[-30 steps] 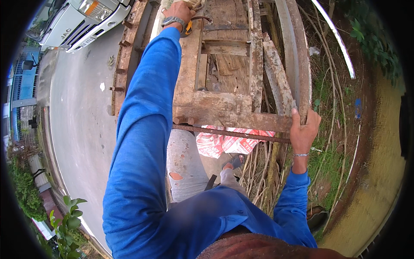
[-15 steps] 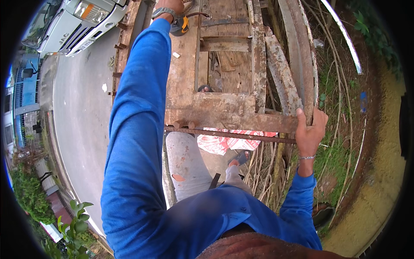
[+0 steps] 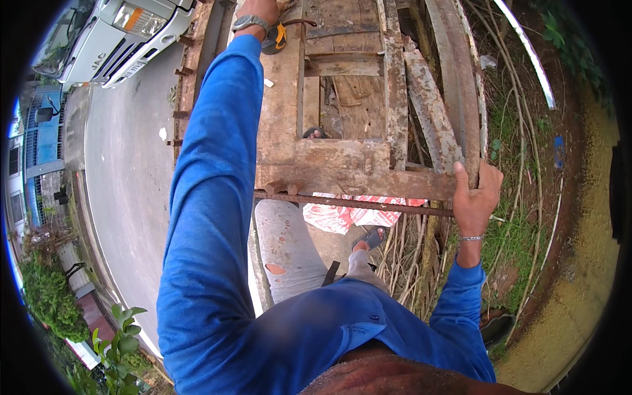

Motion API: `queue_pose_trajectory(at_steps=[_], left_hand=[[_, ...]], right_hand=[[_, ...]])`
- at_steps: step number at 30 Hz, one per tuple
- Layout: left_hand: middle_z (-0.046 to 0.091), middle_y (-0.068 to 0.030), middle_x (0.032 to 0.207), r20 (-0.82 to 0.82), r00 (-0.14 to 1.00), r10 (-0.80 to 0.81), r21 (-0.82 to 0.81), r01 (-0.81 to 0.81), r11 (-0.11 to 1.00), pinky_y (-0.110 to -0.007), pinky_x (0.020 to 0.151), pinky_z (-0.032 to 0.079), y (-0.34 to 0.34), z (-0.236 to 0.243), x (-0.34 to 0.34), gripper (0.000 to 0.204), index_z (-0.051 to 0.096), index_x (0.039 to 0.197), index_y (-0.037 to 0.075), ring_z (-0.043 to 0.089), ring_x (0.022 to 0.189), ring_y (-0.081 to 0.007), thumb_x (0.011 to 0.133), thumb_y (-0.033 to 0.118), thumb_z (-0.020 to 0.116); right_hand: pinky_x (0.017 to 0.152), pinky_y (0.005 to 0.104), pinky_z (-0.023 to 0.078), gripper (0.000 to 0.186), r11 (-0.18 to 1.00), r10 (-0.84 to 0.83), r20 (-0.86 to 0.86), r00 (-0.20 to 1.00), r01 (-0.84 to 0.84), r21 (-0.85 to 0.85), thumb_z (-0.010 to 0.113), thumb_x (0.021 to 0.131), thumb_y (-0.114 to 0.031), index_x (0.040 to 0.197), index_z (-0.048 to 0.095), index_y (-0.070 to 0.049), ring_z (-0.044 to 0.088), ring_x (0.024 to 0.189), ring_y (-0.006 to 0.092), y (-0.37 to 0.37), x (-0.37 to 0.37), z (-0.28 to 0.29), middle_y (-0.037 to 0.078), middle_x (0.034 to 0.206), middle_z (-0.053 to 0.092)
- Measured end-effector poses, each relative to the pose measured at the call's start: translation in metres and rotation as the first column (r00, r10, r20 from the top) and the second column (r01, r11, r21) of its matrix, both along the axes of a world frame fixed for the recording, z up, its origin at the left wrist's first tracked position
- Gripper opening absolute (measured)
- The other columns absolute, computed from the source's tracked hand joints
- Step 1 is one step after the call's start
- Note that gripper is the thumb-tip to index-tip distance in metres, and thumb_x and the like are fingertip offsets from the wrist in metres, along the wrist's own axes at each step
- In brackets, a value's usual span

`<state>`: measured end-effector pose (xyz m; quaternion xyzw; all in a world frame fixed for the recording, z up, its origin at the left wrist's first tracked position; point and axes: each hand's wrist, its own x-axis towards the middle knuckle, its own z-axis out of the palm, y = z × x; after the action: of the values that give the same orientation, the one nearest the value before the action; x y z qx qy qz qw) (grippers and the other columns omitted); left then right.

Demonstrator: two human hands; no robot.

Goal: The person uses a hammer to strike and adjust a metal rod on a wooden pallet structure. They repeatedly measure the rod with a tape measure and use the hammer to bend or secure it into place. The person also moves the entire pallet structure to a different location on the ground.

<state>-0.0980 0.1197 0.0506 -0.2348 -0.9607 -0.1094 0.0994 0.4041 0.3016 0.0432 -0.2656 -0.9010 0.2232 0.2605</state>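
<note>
Nearest the camera is the person's torso in a blue shirt (image 3: 342, 329), with grey trousers (image 3: 289, 250) below and one foot in a sandal (image 3: 372, 238) on the ground beside a red-and-white sack (image 3: 355, 209).

The right hand (image 3: 475, 197) is raised at the right side, a silver bracelet (image 3: 471, 237) on its wrist. Its fingers (image 3: 490, 176) are wrapped shut around the end of a rusty beam (image 3: 355, 181) that runs across the frame, where it meets a curved rail (image 3: 454, 85). Just below the beam a thin rusty rod (image 3: 349, 203) runs parallel to it.

The beam belongs to a weathered wooden frame (image 3: 342, 99) of planks and crosspieces that stretches away from the person. Dry vines (image 3: 408, 263) hang at its right, over grass (image 3: 520, 224).

The left arm, in a blue sleeve (image 3: 210, 164), stretches far forward along the frame's left plank. The left hand (image 3: 262, 8) sits at the top edge of the picture with a watch (image 3: 249, 22) on the wrist; it is partly cut off, so whether its fingers are closed or spread cannot be told. A yellow-and-black tape measure (image 3: 276, 38) lies just beside that wrist on the plank.

Farther left, below the frame, is a grey road (image 3: 125, 184), with a white truck (image 3: 112, 39) at the far upper left and green shrubs (image 3: 49, 296) along the road's near edge.
</note>
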Motion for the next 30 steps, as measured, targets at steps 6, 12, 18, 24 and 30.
queue_pose_trajectory(at_steps=[6, 12, 18, 24, 30], left_hand=[[0.071, -0.0243, 0.093, 0.029, 0.998, -0.051, 0.145, 0.046, 0.988, -0.047, 0.081, 0.055, -0.003, 0.010, 0.013, 0.027, 0.076, 0.092, 0.005, 0.069, 0.090, -0.0388, 0.084, 0.027, 0.063], [0.069, -0.0198, 0.104, -0.209, 0.975, -0.080, 0.405, 0.161, 0.900, -0.043, 0.091, 0.052, -0.088, 0.062, 0.083, 0.025, 0.071, 0.101, 0.004, 0.065, 0.098, -0.0361, 0.094, 0.021, 0.053], [0.069, -0.0070, 0.097, 0.036, 0.985, 0.167, 0.672, -0.148, 0.725, -0.030, 0.076, 0.052, -0.286, 0.036, 0.382, 0.018, 0.071, 0.100, 0.005, 0.066, 0.087, -0.0172, 0.091, 0.000, 0.056], [0.072, -0.0169, 0.090, 0.644, 0.459, 0.612, -0.037, -0.780, 0.625, -0.041, 0.077, 0.054, -0.441, -0.140, 0.823, 0.016, 0.073, 0.092, 0.006, 0.070, 0.086, -0.0308, 0.083, 0.014, 0.063], [0.073, -0.0174, 0.093, 0.788, -0.256, 0.560, -0.561, -0.672, 0.483, -0.041, 0.078, 0.054, -0.470, -0.184, 1.001, 0.020, 0.074, 0.096, 0.007, 0.071, 0.089, -0.0305, 0.084, 0.019, 0.063]], right_hand=[[0.081, 0.0439, 0.041, 0.027, 1.000, -0.001, -0.018, 1.000, 0.001, -0.001, 0.075, 0.086, -0.018, 0.103, 0.065, 0.001, 0.050, 0.088, 0.0330, 0.001, 0.004, -0.005, 0.015, 0.086, 0.058], [0.082, 0.0475, 0.041, 0.026, 0.999, -0.004, -0.046, 0.999, 0.006, 0.037, 0.074, 0.085, -0.020, 0.097, 0.064, 0.000, 0.051, 0.091, 0.0375, 0.004, 0.006, -0.015, 0.017, 0.086, 0.058], [0.084, 0.0488, 0.043, 0.029, 0.995, 0.039, -0.013, 0.999, -0.037, 0.093, 0.072, 0.087, -0.029, 0.099, 0.068, -0.003, 0.054, 0.098, 0.0380, 0.005, 0.004, -0.015, 0.018, 0.094, 0.064], [0.082, 0.0534, 0.046, 0.034, 0.972, 0.213, 0.109, 0.971, -0.222, 0.081, 0.074, 0.083, -0.028, 0.099, 0.068, 0.002, 0.059, 0.092, 0.0448, 0.008, 0.012, 0.001, 0.024, 0.097, 0.067], [0.092, 0.0488, 0.049, 0.045, 0.903, 0.364, 0.300, 0.882, -0.412, 0.119, 0.070, 0.086, -0.036, 0.116, 0.066, -0.003, 0.060, 0.111, 0.0422, -0.041, -0.003, 0.047, 0.025, 0.109, 0.067]])
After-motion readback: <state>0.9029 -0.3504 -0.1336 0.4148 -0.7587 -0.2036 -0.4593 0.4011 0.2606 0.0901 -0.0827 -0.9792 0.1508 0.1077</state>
